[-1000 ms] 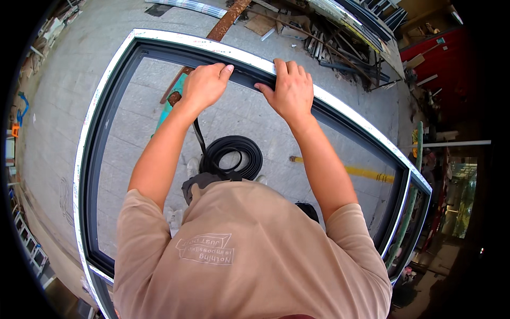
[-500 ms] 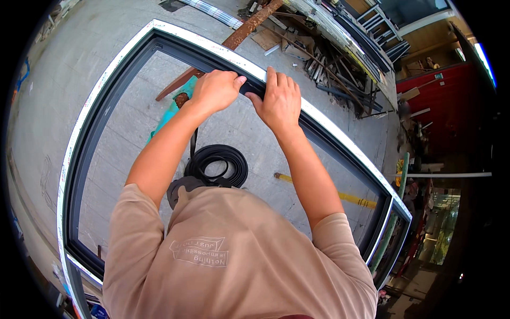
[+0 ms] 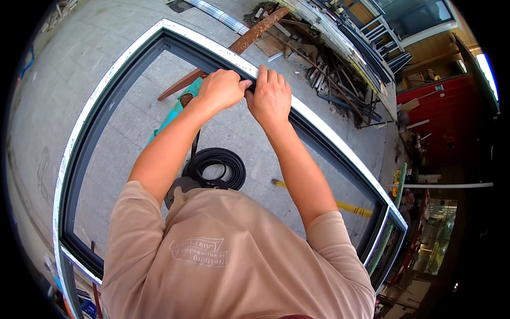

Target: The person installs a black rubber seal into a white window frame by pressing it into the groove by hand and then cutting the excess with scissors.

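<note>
A large window frame (image 3: 340, 143), dark inside with a white-covered outer face, spans the view around my arms. My left hand (image 3: 222, 87) is closed at its far bar, thumb pressed toward the inner groove. Close beside it, my right hand (image 3: 271, 98) grips the same bar, fingers over the white face and thumb tucked in at the groove. A black rubber strip (image 3: 195, 143) rises from a coil (image 3: 240, 171) on the floor and passes behind my left forearm. Its upper end is hidden by my left hand, which appears to pinch it.
A rusty beam (image 3: 260, 29) supports the frame's far side, with teal cloth (image 3: 172, 117) near its end. Scrap strips and offcuts (image 3: 340, 80) lie at the far right. A yellow bar (image 3: 353, 209) shows beneath the frame, and a red panel (image 3: 446, 119) stands at the right.
My right hand has slid left along the bar and now sits closer to my left hand. The left hand stays at nearly the same spot; the view has shifted slightly.
</note>
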A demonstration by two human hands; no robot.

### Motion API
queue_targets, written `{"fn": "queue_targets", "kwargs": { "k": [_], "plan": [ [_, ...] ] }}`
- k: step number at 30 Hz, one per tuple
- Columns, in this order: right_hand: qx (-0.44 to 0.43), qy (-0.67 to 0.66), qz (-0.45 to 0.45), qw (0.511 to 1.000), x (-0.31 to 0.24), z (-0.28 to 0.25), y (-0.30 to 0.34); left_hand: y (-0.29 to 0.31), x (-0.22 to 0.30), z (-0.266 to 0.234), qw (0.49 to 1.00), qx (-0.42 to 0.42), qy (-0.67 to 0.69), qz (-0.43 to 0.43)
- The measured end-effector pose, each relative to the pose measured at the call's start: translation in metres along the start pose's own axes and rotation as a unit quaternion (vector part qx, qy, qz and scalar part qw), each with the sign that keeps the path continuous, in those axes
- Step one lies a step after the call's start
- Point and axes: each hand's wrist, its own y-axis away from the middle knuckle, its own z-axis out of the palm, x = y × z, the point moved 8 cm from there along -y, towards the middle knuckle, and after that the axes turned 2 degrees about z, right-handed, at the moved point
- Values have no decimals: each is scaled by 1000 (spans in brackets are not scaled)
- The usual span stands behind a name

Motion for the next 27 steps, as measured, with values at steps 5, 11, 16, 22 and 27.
{"fn": "queue_targets", "kwargs": {
  "k": [5, 11, 16, 22, 27],
  "plan": [
    [11, -4, -14, 1000, -3, -1, -2, 0, -8, 7, 999, 15, 20, 30],
    [-20, -5, 9, 1000, -1, -2, -1, 67, -28, 25, 988, 107, 107, 28],
    [-14, -7, 9, 1000, 0, -5, -2, 103, -30, 27, 969, 159, 186, 18],
    [13, -41, 19, 999, 2, -7, -3, 60, -29, -18, 977, 193, 85, 38],
    [-16, -31, 24, 999, 0, -4, -3, 22, -34, -32, 988, 146, 55, 17]
  ]
}}
